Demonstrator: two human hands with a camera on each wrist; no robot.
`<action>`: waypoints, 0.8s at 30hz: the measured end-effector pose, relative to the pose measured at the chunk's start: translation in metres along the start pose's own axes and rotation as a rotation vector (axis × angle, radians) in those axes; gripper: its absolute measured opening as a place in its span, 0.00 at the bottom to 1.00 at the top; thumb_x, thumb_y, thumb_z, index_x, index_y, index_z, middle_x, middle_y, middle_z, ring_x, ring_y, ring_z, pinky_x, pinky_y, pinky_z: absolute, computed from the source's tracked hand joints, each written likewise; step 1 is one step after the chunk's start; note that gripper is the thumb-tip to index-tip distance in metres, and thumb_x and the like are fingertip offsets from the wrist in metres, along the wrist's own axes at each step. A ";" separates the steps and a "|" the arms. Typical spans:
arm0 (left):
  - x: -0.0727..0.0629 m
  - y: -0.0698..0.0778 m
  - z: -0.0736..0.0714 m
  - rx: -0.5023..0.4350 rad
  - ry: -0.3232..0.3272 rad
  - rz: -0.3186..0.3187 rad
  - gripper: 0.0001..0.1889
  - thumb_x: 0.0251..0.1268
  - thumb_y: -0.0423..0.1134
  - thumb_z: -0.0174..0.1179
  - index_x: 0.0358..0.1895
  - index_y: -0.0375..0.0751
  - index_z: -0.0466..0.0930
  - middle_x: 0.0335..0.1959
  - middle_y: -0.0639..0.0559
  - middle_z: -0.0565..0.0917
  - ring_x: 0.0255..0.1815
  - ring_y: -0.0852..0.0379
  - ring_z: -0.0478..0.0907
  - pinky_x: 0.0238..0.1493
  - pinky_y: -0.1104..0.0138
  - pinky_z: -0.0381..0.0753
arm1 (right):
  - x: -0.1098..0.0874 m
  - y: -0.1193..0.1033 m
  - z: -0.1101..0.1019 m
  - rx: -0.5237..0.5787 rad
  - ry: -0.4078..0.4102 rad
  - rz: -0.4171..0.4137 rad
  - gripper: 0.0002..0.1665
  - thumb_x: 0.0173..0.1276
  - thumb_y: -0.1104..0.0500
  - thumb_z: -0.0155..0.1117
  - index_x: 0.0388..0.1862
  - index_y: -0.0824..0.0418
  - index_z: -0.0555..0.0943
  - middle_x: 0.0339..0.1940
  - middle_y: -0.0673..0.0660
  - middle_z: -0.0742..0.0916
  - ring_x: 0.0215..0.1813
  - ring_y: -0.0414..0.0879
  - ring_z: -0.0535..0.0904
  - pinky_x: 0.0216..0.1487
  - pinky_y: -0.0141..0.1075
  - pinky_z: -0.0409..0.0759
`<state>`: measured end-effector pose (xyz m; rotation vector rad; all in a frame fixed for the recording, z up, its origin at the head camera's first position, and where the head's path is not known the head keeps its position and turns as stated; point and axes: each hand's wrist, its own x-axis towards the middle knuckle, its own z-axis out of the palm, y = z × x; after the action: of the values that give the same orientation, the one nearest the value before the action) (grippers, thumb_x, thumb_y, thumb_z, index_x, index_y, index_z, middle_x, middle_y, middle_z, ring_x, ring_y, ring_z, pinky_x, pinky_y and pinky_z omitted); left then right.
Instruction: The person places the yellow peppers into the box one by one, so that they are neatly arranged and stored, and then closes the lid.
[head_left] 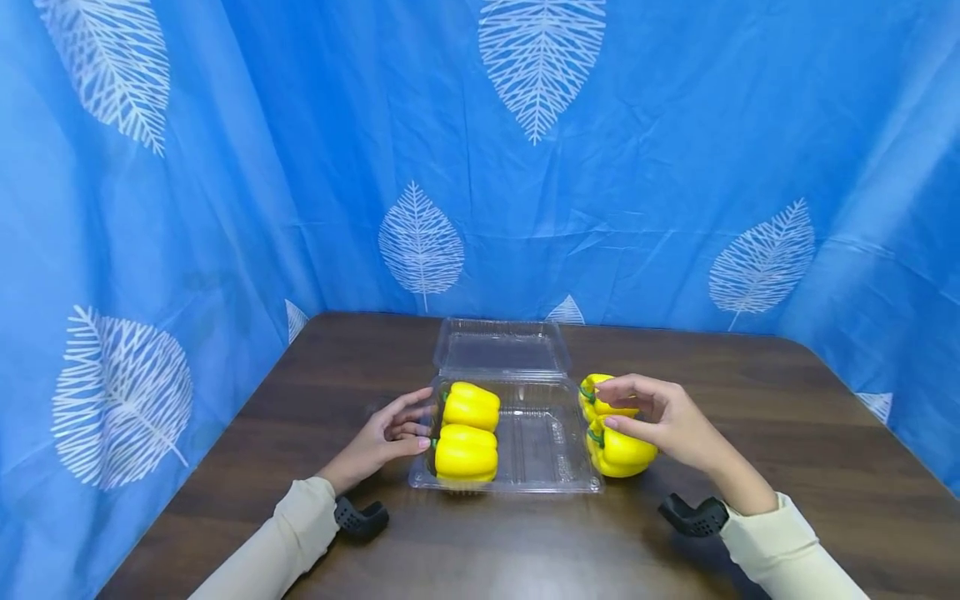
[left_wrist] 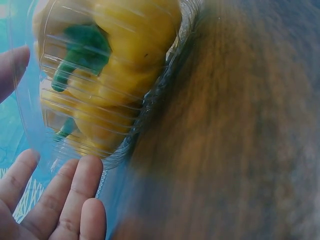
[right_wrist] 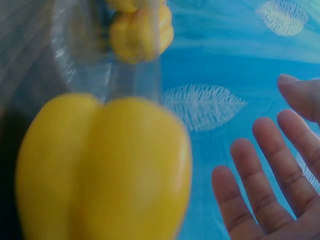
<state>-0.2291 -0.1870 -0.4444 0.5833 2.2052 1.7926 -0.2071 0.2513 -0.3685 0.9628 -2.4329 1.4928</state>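
Pepper pair point(head_left: 621, 451) beneath right fingers point(head_left: 628, 386), apart; boxed pair point(head_left: 468, 435) beside left fingers point(head_left: 408, 401).

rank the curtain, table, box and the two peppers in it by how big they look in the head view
1. Curtain
2. Table
3. Box
4. Front pepper and back pepper: too alike to rank, as the front one sits nearer the camera

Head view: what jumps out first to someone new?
The yellow peppers: two in the left half of the open clear container, two on the table just right of it. A blue curtain with white leaf prints fills the background. The left hand is beside the container, the right hand by the outer pair.
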 end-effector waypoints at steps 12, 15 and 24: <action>0.004 0.008 -0.008 0.033 0.018 -0.028 0.43 0.74 0.43 0.67 0.86 0.38 0.57 0.80 0.32 0.70 0.67 0.40 0.80 0.71 0.50 0.80 | -0.006 0.020 -0.011 0.035 0.030 0.001 0.23 0.66 0.78 0.71 0.61 0.78 0.81 0.58 0.37 0.88 0.57 0.36 0.86 0.60 0.27 0.83; 0.004 0.009 -0.007 0.028 0.014 -0.030 0.43 0.74 0.42 0.67 0.87 0.38 0.57 0.80 0.32 0.70 0.68 0.40 0.79 0.71 0.50 0.80 | -0.007 0.023 -0.014 0.041 0.037 0.008 0.24 0.66 0.78 0.71 0.61 0.78 0.80 0.59 0.36 0.87 0.58 0.36 0.85 0.61 0.27 0.83; 0.000 0.007 -0.001 0.021 0.002 -0.044 0.43 0.75 0.43 0.67 0.87 0.41 0.56 0.81 0.34 0.70 0.69 0.40 0.78 0.73 0.49 0.78 | -0.016 0.034 -0.024 0.002 0.022 0.057 0.24 0.68 0.75 0.71 0.63 0.75 0.81 0.61 0.36 0.87 0.60 0.32 0.83 0.62 0.26 0.81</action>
<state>-0.2286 -0.1861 -0.4375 0.5338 2.2237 1.7509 -0.2192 0.2887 -0.3884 0.8807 -2.4637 1.5155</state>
